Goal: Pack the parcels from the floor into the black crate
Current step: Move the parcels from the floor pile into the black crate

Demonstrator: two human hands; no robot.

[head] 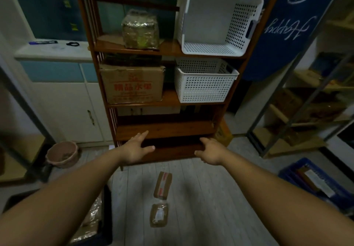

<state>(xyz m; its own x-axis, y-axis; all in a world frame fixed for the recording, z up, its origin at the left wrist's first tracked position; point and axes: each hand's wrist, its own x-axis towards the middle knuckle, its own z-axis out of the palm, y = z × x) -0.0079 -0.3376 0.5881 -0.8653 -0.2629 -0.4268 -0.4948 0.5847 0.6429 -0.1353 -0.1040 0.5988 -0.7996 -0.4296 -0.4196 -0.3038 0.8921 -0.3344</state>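
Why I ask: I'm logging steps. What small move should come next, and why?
Probably lower the left hand to the near parcel and grip it. Both it and the right hand are open and empty, the far parcel also lies on the floor, and the black crate stands just left of them.

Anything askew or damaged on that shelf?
The upper white basket on the wooden shelf is tipped on its side, opening facing out, while the lower white basket stands upright. The cardboard box beside that one has a dented top edge.
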